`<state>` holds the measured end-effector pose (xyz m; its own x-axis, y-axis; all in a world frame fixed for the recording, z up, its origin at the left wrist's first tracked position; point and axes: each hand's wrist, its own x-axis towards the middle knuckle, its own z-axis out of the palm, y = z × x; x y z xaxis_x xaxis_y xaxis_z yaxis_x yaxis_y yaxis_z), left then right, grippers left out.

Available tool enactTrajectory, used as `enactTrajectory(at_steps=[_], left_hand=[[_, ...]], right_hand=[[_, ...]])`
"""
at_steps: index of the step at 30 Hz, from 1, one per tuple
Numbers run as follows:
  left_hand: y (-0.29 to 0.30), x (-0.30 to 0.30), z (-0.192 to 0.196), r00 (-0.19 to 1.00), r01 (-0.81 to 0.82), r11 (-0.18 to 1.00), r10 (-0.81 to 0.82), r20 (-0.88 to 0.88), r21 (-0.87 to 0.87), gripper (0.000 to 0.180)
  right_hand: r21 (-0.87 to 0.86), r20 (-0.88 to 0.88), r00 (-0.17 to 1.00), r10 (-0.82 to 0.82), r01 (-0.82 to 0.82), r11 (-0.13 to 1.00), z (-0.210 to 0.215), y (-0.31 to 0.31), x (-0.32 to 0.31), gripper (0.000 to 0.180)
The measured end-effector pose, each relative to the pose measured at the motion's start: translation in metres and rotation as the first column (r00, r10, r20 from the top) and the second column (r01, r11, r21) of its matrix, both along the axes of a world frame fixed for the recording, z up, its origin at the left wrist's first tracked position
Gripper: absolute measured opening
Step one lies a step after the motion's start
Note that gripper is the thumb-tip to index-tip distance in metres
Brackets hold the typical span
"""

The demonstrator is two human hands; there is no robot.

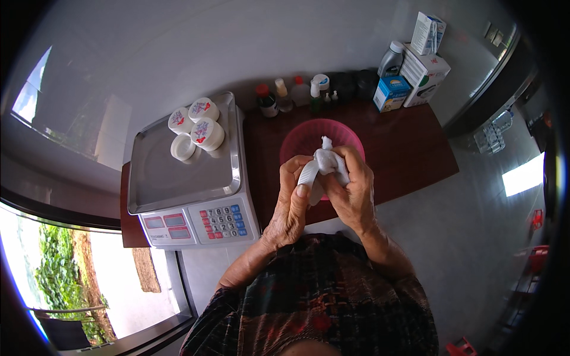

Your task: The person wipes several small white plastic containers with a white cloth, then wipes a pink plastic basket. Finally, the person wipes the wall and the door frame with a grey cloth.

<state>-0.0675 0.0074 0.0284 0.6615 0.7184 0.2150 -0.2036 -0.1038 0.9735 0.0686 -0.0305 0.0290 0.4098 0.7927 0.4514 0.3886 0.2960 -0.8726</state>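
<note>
My left hand point(289, 204) is closed on a white ribbed screw lid point(307, 173), tilted on its edge with the thumb along its side. In my right hand point(358, 193) is a bunched white cloth point(328, 160), pressed up against the lid, with a small tuft sticking out at the top. Both hands meet above a pink plastic basin point(295, 135); they hide the near part of it. To the left, three white jars point(208, 134) with printed lids stand on a digital scale point(172, 175). Beside them is a white open jar or upturned lid point(183, 147); I cannot tell which.
A dark red-brown table point(409, 160) carries everything. Along the wall stand several small bottles point(300, 90). A blue box point(392, 93), a grey bottle point(391, 59) and white boxes point(424, 74) crowd the far right corner. Beyond lie clear plastic bottles point(491, 135) on the floor.
</note>
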Motion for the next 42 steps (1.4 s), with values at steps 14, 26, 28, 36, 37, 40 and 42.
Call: enactTrajectory(at_steps=[14, 26, 28, 36, 37, 40, 42], left_hand=[[-0.001, -0.005, -0.006, 0.994, -0.066, 0.983, 0.08, -0.073, 0.174, 0.055], [-0.001, -0.008, -0.012, 0.999, -0.002, 0.985, -0.006, 0.046, 0.171, 0.053], [-0.001, -0.004, -0.012, 0.999, -0.03, 0.973, 0.025, 0.025, 0.228, 0.062], [0.008, 0.006, -0.01, 0.999, 0.031, 0.999, -0.03, -0.018, 0.045, 0.077], [0.012, 0.005, -0.004, 0.991, 0.046, 0.991, -0.03, -0.128, 0.128, 0.082], [0.003, 0.004, 0.006, 0.981, 0.031, 0.984, 0.004, -0.196, 0.175, 0.073], [-0.001, 0.006, 0.009, 0.984, 0.021, 0.99, 0.004, -0.177, 0.137, 0.07]], right_hand=[[-0.154, 0.002, 0.996, 0.091, -0.09, 0.984, -0.002, -0.009, 0.0, 0.024], [0.213, 0.286, 0.955, -0.083, 0.021, 0.977, 0.009, -0.001, 0.004, 0.028], [0.066, 0.012, 0.997, 0.07, -0.071, 0.995, -0.005, -0.003, 0.008, 0.025], [0.313, 0.474, 0.858, -0.198, 0.045, 0.949, 0.003, -0.014, 0.016, 0.036], [0.351, 0.552, 0.801, -0.232, 0.03, 0.936, 0.003, -0.012, 0.013, 0.032], [0.407, 0.647, 0.707, -0.286, -0.003, 0.913, 0.01, -0.012, 0.012, 0.024], [0.39, 0.642, 0.714, -0.279, 0.01, 0.921, 0.013, -0.014, 0.015, 0.025]])
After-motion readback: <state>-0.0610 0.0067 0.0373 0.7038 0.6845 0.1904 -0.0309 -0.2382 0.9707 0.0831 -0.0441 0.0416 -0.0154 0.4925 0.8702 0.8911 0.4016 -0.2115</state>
